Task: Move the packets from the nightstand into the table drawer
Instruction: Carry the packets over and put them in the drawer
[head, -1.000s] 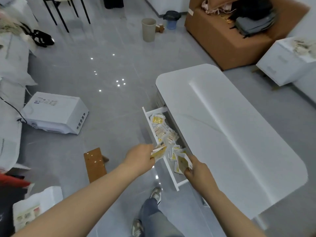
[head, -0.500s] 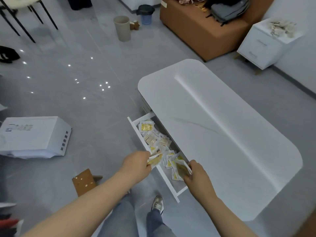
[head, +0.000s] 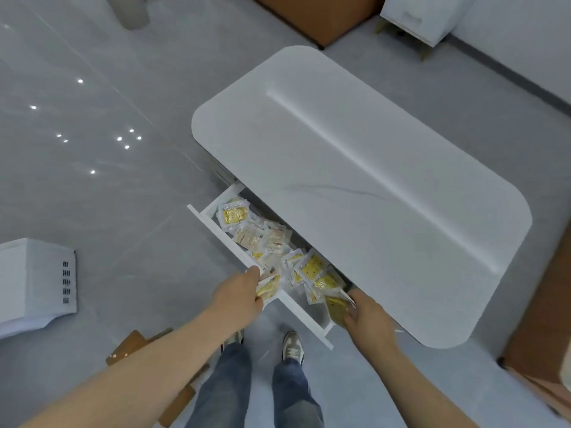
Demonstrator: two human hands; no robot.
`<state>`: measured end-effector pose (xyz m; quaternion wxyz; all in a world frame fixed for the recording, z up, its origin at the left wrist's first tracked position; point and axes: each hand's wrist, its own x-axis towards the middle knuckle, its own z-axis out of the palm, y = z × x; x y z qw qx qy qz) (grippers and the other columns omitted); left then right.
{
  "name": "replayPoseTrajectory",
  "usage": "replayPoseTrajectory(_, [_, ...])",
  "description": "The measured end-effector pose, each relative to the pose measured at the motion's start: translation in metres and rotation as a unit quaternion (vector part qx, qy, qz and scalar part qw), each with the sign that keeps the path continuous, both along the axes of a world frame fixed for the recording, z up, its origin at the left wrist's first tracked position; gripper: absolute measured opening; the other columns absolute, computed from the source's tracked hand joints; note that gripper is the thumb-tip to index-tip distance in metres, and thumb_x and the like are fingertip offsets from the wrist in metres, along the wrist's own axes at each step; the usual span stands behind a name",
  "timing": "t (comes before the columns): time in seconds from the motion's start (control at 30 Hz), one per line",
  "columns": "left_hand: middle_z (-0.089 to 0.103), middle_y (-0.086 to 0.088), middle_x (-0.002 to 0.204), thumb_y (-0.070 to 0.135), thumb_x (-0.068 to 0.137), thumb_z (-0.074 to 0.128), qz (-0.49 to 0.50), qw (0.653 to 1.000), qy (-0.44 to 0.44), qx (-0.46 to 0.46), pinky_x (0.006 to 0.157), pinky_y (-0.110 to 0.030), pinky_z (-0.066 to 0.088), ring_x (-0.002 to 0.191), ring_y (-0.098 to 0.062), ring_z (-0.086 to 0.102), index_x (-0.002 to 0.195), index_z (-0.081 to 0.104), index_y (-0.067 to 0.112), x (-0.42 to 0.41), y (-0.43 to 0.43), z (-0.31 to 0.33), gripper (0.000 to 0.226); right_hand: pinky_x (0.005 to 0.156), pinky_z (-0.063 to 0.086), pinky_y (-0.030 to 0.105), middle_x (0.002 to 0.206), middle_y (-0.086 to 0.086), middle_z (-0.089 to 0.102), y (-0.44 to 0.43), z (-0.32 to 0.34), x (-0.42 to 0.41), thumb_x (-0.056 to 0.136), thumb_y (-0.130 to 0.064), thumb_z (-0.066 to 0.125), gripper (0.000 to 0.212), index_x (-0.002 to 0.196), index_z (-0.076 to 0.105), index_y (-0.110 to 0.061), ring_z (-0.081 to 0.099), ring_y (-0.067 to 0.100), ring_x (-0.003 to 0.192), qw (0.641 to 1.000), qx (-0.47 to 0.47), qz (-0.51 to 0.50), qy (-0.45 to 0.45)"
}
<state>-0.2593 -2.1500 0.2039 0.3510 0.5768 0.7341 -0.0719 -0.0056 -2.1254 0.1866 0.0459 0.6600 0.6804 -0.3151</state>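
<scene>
2 loads still held | left hand [head: 239, 293] pinches a yellow packet [head: 268, 287] over the front rail of the drawer [head: 216, 225]; right hand [head: 367, 313] grips a darker packet [head: 336, 305] at its near end | versus 1 s ago we see both hands in place, nothing released | loose packets [head: 256, 236] heaped inside, under the counter [head: 370, 180] edge | we judge the drop is imminent

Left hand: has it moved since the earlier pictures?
No. The left hand still holds a packet over the same part of the drawer front.
</scene>
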Motion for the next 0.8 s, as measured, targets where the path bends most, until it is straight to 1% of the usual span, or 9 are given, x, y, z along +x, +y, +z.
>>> replayPoseTrajectory(0.07, [0.062,-0.009,0.101,0.022,0.086,0.053,-0.005,1.000,-0.008,-0.014,0.073,-0.038,0.051,0.080,-0.025,0.055,0.112,0.044,0.013,-0.002,0.010,-0.024,0.029,0.064,0.041,0.031,0.094,0.005,0.065,0.004,-0.023,-0.004,0.085,-0.015,0.056,0.018,0.103,0.059,-0.017,0.061,0.027,0.085,1.000,-0.004,-0.022,-0.005])
replayPoseTrajectory(0.13, [0.060,-0.008,0.098,0.021,0.087,0.052,-0.018,1.000,-0.012,-0.022,0.072,-0.037,0.050,0.085,-0.028,0.059,0.111,0.043,0.013,-0.005,0.019,-0.048,0.028,0.064,0.042,0.030,0.093,0.005,0.066,0.007,-0.048,-0.008,0.086,-0.018,0.055,0.017,0.103,0.059,-0.018,0.062,0.027,0.085,0.999,-0.024,-0.038,-0.012])
replayPoseTrajectory(0.27, [0.049,-0.001,0.079,0.019,0.088,0.050,-0.019,0.999,-0.023,-0.020,0.060,-0.031,0.040,0.074,-0.025,0.052,0.106,0.043,0.012,-0.009,0.035,-0.101,0.020,0.064,0.040,0.027,0.099,0.005,0.067,0.011,-0.105,-0.016,0.087,-0.018,0.054,0.022,0.109,0.058,-0.021,0.062,0.027,0.089,0.996,-0.063,-0.060,-0.036])
replayPoseTrajectory(0.37, [0.046,0.002,0.072,0.020,0.089,0.050,-0.033,0.999,-0.023,-0.016,0.055,-0.030,0.036,0.072,-0.022,0.051,0.103,0.042,0.014,-0.009,0.049,-0.141,0.017,0.065,0.039,0.026,0.101,0.007,0.067,0.013,-0.146,-0.022,0.090,-0.019,0.053,0.023,0.112,0.059,-0.021,0.063,0.028,0.090,0.992,-0.081,-0.086,-0.039])
replayPoseTrajectory(0.47, [0.044,0.003,0.069,0.019,0.089,0.050,-0.030,0.999,-0.030,-0.003,0.054,-0.029,0.035,0.070,-0.022,0.050,0.097,0.039,0.016,-0.004,0.064,-0.178,0.013,0.065,0.043,0.028,0.101,0.006,0.065,0.016,-0.184,-0.022,0.090,-0.018,0.051,0.020,0.110,0.057,-0.020,0.061,0.027,0.086,0.989,-0.097,-0.098,-0.054])
replayPoseTrajectory(0.53, [0.043,0.004,0.067,0.019,0.090,0.050,-0.025,0.999,-0.040,0.015,0.053,-0.029,0.034,0.069,-0.021,0.049,0.101,0.042,0.014,0.001,0.075,-0.203,0.015,0.064,0.045,0.029,0.098,0.007,0.065,0.019,-0.209,-0.021,0.089,-0.014,0.048,0.021,0.108,0.057,-0.018,0.060,0.027,0.084,0.988,-0.105,-0.101,-0.058])
replayPoseTrajectory(0.6, [0.045,0.004,0.069,0.019,0.090,0.051,-0.022,0.999,-0.042,0.026,0.054,-0.030,0.033,0.070,-0.021,0.049,0.107,0.044,0.014,0.007,0.085,-0.224,0.019,0.062,0.040,0.028,0.098,0.009,0.065,0.024,-0.231,-0.020,0.089,-0.011,0.046,0.023,0.108,0.057,-0.018,0.060,0.028,0.085,0.987,-0.108,-0.101,-0.069])
replayPoseTrajectory(0.67, [0.049,0.001,0.077,0.020,0.090,0.051,-0.026,0.998,-0.042,0.029,0.057,-0.031,0.037,0.073,-0.022,0.050,0.110,0.045,0.014,0.013,0.094,-0.243,0.022,0.061,0.038,0.027,0.100,0.009,0.065,0.029,-0.251,-0.019,0.089,-0.011,0.044,0.025,0.111,0.054,-0.018,0.061,0.029,0.086,0.986,-0.110,-0.096,-0.084])
replayPoseTrajectory(0.8, [0.057,-0.005,0.091,0.021,0.090,0.053,-0.033,0.999,-0.041,0.013,0.064,-0.033,0.043,0.080,-0.024,0.051,0.114,0.045,0.013,0.022,0.105,-0.273,0.027,0.061,0.039,0.027,0.102,0.009,0.064,0.034,-0.280,-0.016,0.090,-0.010,0.044,0.029,0.117,0.052,-0.019,0.063,0.028,0.087,0.984,-0.121,-0.087,-0.101])
